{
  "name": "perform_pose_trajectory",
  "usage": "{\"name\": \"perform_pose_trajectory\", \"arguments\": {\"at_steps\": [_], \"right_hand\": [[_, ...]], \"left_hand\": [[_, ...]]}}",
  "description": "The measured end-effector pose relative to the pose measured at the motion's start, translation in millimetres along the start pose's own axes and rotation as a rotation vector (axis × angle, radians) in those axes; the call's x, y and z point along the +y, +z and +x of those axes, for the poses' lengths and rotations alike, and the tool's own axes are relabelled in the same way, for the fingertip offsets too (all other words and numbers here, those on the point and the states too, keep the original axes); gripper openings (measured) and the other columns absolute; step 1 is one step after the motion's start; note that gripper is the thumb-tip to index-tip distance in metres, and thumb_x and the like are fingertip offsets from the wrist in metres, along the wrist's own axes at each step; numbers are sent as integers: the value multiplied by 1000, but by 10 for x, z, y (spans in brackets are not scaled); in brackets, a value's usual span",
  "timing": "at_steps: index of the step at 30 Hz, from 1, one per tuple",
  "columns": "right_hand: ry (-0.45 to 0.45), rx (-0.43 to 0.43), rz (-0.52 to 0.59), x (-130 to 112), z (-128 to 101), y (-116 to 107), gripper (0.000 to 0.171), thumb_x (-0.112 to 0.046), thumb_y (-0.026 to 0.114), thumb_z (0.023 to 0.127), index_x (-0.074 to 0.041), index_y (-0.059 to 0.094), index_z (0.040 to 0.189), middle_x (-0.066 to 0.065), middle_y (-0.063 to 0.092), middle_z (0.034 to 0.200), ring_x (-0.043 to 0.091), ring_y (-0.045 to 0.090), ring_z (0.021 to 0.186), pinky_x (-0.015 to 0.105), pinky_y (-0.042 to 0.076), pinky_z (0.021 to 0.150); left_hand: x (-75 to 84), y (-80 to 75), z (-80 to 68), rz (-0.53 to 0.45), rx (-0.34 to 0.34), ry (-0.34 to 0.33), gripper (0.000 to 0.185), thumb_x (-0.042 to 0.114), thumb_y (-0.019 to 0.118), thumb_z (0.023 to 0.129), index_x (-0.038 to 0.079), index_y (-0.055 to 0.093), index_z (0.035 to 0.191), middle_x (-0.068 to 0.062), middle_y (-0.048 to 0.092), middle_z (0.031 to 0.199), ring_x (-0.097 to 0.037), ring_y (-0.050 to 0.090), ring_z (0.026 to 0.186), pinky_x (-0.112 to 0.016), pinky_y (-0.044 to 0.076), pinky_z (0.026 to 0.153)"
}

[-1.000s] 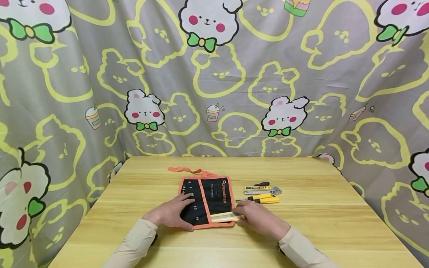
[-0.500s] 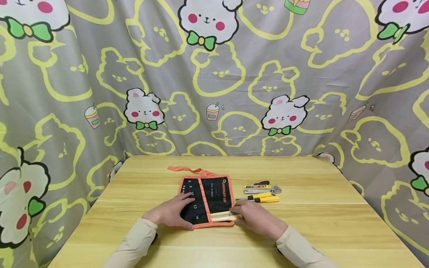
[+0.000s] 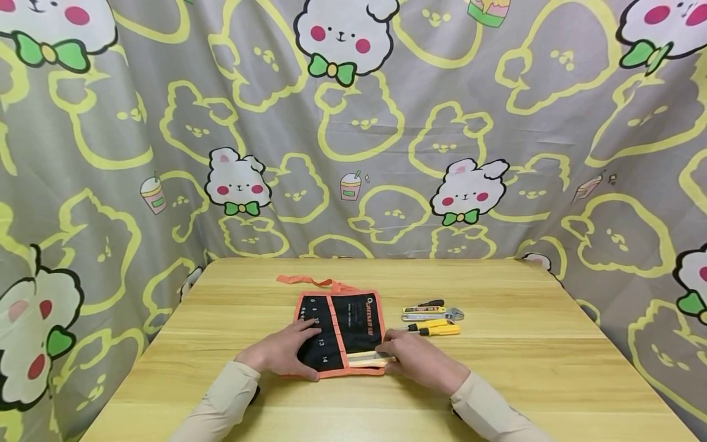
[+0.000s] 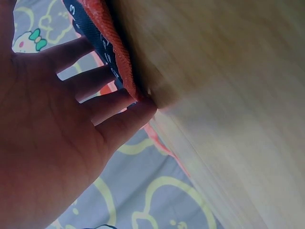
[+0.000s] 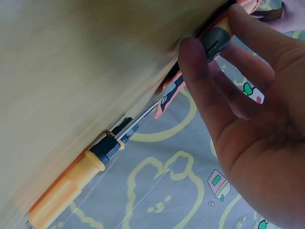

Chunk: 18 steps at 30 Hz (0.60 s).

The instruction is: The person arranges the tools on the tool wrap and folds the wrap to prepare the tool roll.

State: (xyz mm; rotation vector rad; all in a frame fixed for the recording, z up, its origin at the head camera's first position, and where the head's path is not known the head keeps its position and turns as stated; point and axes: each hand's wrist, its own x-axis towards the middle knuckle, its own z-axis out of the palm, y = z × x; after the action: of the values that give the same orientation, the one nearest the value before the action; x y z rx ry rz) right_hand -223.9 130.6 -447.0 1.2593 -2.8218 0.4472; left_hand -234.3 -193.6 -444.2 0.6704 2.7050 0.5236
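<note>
A black tool pouch (image 3: 353,322) with orange edging lies open flat on the table, numbers printed on its left half. My left hand (image 3: 280,350) rests on that left half with fingers spread; in the left wrist view its fingertips touch the pouch's orange edge (image 4: 125,67). My right hand (image 3: 424,359) pinches the right end of a yellow utility knife (image 3: 361,358) with a grey middle strip. The knife lies over the pouch's lower right, its left end at the orange divider. In the right wrist view, thumb and fingers hold the knife's dark grey end (image 5: 218,44).
Right of the pouch lie an adjustable wrench (image 3: 454,314), yellow-handled screwdrivers (image 3: 444,330), a small black-handled tool (image 3: 433,303) and a yellow labelled tool (image 3: 415,309). An orange strap (image 3: 305,280) trails behind the pouch. A patterned curtain (image 3: 386,233) surrounds the wooden table (image 3: 541,368).
My right hand has shifted slightly left, its fingers now farther over the pouch's right edge with the utility knife. My left hand stays in place on the pouch.
</note>
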Motion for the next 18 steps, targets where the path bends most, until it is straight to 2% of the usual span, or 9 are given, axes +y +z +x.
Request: {"name": "perform_pose_trajectory", "arguments": {"at_steps": [8,18], "right_hand": [[11,-13,55,13,15,13,33,-19,80,89,-9,77,120,-2,69,102,1,62,84,19,53,71],[38,-28,99,11,67,-9,34,-23,81,88,-11,78,119,0,71,109,7,66,94,25,56,78]], "left_hand": [[7,13,-5,-6,-1,-12,97,57,84,78,10,46,154,-14,30,166,-41,23,154,-60,34,117],[12,-3,-7,-5,3,-3,97,58,83,78,10,46,154,-15,30,166,-42,23,154,-61,34,116]]}}
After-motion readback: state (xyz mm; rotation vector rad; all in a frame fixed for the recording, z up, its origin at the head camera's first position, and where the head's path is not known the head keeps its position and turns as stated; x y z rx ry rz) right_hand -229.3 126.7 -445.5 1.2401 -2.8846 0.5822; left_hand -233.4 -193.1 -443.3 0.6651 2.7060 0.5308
